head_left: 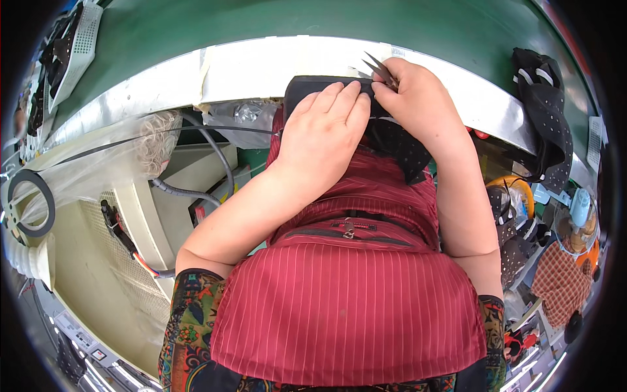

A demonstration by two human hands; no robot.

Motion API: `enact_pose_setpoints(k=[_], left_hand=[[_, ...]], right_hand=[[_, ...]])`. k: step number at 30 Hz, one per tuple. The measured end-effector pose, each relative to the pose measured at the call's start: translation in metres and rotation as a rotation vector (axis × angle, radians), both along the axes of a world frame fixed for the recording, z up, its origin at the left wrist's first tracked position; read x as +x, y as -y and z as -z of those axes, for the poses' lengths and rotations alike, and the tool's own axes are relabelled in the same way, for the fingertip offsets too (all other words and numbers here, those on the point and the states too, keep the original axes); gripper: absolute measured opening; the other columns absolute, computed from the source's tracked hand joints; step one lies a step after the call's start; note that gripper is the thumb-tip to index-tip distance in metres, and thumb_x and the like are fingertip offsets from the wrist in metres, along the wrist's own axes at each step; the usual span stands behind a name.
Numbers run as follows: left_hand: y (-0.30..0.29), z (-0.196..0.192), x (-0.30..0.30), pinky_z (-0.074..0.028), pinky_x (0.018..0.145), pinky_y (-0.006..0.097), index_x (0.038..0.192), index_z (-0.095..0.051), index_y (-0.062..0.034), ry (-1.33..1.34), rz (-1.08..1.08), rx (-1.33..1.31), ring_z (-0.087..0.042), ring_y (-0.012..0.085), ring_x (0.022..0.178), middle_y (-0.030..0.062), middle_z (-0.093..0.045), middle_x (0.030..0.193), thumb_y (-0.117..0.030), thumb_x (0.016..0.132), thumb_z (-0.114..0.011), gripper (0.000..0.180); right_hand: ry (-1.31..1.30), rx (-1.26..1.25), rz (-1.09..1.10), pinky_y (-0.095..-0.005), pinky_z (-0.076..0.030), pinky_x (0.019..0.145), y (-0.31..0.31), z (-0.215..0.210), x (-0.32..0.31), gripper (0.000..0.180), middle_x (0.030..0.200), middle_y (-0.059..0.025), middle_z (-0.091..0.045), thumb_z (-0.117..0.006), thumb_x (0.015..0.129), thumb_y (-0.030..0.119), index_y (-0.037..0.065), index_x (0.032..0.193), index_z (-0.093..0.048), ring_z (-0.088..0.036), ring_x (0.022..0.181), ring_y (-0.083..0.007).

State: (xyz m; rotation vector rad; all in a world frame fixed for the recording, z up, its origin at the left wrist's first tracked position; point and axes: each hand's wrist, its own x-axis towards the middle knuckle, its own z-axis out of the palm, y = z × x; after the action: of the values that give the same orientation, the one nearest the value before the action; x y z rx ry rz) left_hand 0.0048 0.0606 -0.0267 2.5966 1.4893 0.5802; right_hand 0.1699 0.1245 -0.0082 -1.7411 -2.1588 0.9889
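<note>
A head-worn fisheye camera looks steeply down past a striped apron (349,307) at the nearby hands (326,127).

- Two hands: left hand (326,130) at twelve o'clock, right hand (418,98) between one and two;
- one pair of snips (383,70) with two blades, at one;
- one plain dark panel (310,86), at twelve;
- dotted black cloths (548,111): at least three, between two and three; overlap hides the exact count;
- two patterned sleeves (192,320), between seven and eight, and at four;
- one black reel (46,202), at nine;
- one checked cloth (565,281), at four
</note>
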Motion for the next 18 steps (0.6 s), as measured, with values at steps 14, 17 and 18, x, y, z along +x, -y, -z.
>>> enact_pose_setpoints(k=[14,17,18], left_hand=[[-0.002,0.011,0.006,-0.043,0.096,0.039,0.112,-0.053,-0.0008,-0.076,0.060,0.039,-0.052,0.0291,0.116,0.0144,-0.055,0.123,-0.012,0.079,-0.056,0.035],[-0.003,0.013,0.007,-0.044,0.095,0.038,0.113,-0.053,-0.0021,-0.061,0.053,0.032,-0.052,0.0285,0.116,0.0131,-0.054,0.125,-0.014,0.078,-0.061,0.037],[-0.004,0.013,0.007,-0.044,0.095,0.039,0.112,-0.053,-0.0024,-0.060,0.055,0.033,-0.052,0.0283,0.115,0.0128,-0.054,0.125,-0.015,0.078,-0.063,0.038]], right_hand=[[-0.221,-0.189,0.153,-0.0243,-0.040,0.058,0.016,-0.026,0.058,0.018,0.067,-0.0017,-0.057,-0.062,0.081,0.013,0.000,0.094,-0.061,-0.051,0.062,-0.0098],[-0.346,-0.084,0.244,-0.0198,-0.037,0.057,0.019,-0.009,0.067,0.016,0.067,0.0026,-0.054,-0.064,0.083,0.015,0.000,0.088,-0.062,-0.045,0.063,-0.0040],[-0.384,-0.063,0.282,-0.0200,-0.037,0.057,0.019,-0.005,0.068,0.016,0.067,0.0023,-0.054,-0.064,0.083,0.016,0.000,0.087,-0.062,-0.045,0.062,-0.0043]])
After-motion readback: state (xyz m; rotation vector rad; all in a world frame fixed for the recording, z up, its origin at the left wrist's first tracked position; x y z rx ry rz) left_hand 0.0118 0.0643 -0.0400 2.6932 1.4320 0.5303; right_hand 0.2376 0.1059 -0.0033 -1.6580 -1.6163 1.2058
